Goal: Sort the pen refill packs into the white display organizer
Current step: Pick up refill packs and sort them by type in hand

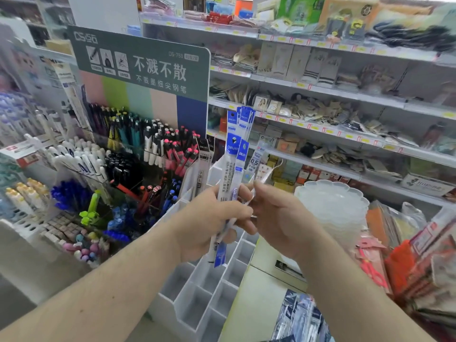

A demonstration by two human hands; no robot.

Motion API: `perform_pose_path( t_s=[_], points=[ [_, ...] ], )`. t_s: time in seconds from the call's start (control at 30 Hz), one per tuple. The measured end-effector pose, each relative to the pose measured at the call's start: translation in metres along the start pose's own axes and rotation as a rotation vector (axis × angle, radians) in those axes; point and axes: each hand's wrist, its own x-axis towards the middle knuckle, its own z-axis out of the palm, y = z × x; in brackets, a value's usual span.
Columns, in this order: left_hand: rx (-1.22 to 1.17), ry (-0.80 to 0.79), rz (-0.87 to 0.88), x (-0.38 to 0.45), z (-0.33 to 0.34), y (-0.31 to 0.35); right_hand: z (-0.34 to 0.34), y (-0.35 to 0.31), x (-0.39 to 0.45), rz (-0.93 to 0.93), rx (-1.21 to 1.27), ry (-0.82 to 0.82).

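Observation:
My left hand (pixel 209 218) grips a bundle of long pen refill packs (pixel 234 154) with blue tops, held upright above the white display organizer (pixel 197 292). Right beside it, my right hand (pixel 278 218) pinches one clear refill pack marked 0.5 (pixel 256 161) at the bundle's right side. The organizer's tiered square compartments lie open below the hands. Two black-labelled refill packs (pixel 203 164) stand in its upper back rows. The bundle's lower ends poke out under my left hand.
A pen display rack (pixel 138 154) with a green sign stands at the left. Stocked shelves (pixel 333 114) run behind. A stack of clear scalloped trays (pixel 333 206) sits at the right. More packs lie in a pile (pixel 301 317) at the bottom.

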Motion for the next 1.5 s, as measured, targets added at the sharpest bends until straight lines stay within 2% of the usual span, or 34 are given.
perform_pose_path(
  t_s=[0.13,0.23,0.5,0.67,0.83,0.93,1.0,1.17,1.33,1.5],
  points=[
    [-0.261,0.0,-0.09,-0.018,0.008,-0.005,0.003,-0.006,-0.012,-0.16,-0.005,0.379],
    [-0.288,0.093,-0.131,-0.026,0.013,-0.02,0.004,-0.006,-0.029,-0.18,-0.099,0.523],
    [-0.236,0.144,-0.152,-0.04,0.04,-0.059,0.003,0.004,-0.078,-0.035,-0.199,0.466],
    [-0.18,0.063,-0.15,-0.045,0.057,-0.073,0.011,0.021,-0.091,-0.001,-0.362,0.424],
    [-0.194,0.027,-0.217,-0.044,0.057,-0.077,-0.005,0.018,-0.094,0.079,-0.328,0.36],
    [-0.224,0.003,-0.255,-0.043,0.052,-0.077,-0.015,0.02,-0.094,0.076,-0.272,0.38],
    [-0.253,0.034,-0.265,-0.042,0.053,-0.077,-0.021,0.019,-0.092,0.06,-0.207,0.417],
    [-0.284,0.252,-0.203,-0.036,0.053,-0.08,-0.027,0.018,-0.088,-0.015,-0.174,0.444],
    [-0.216,0.268,-0.183,-0.034,0.053,-0.079,-0.02,0.023,-0.088,0.014,-0.217,0.413],
    [-0.161,0.285,-0.157,-0.03,0.048,-0.08,-0.016,0.022,-0.085,0.05,-0.054,0.432]
  ],
)
